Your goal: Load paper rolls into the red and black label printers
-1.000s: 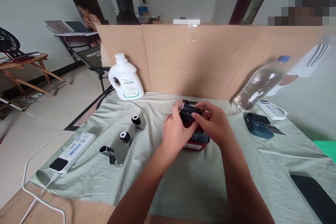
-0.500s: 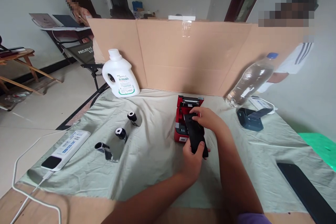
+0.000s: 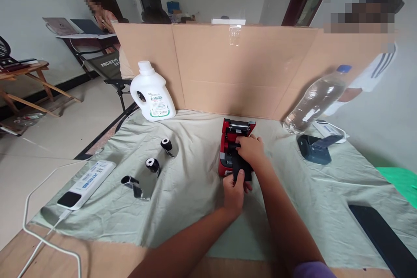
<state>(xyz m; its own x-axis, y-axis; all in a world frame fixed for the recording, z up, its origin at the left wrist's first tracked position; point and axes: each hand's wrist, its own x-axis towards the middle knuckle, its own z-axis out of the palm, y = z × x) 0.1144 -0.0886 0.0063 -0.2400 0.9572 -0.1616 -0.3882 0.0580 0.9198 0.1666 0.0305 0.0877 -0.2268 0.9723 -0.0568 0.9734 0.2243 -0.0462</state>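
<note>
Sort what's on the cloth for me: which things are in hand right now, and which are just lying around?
In hand:
- red printer
- black ribbon, pinched by the left hand and pressed by the right hand

Lying about:
- three spools
- white jug
- water bottle
- power strip
- dark blue device
- black slab at the right edge

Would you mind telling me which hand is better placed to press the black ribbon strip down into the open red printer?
Probably the right hand: it already rests on the black ribbon strip over the open red printer, while the left hand only pinches the strip's near end.
</note>
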